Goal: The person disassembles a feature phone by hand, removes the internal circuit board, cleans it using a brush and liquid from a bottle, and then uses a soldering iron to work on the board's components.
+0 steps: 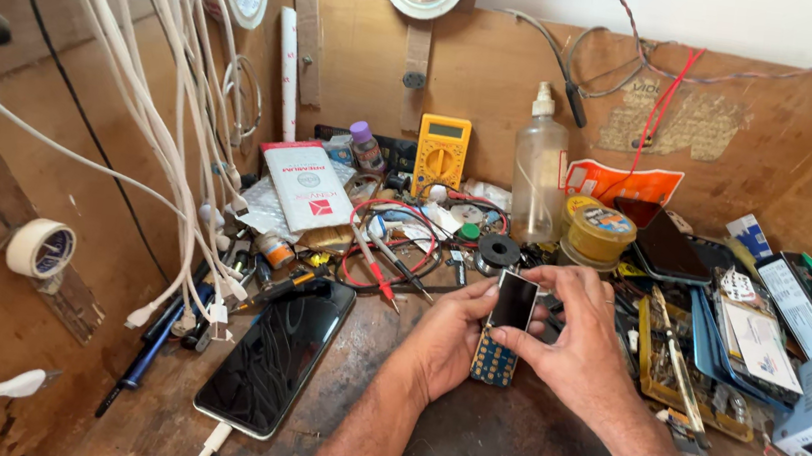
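Both hands hold a small keypad phone upright over the middle of the dark workbench. It has a black screen on top and a blue keypad with yellow keys below. My left hand grips its left side, thumb near the screen's edge. My right hand wraps the right side, with fingers curled over the top and thumb pressed on the front below the screen.
A black smartphone lies face up to the left, a white cable plugged in. Several white cables hang at left. Behind are a yellow multimeter with red probes, a clear bottle, tape rolls and solder. A parts tray and packages crowd the right.
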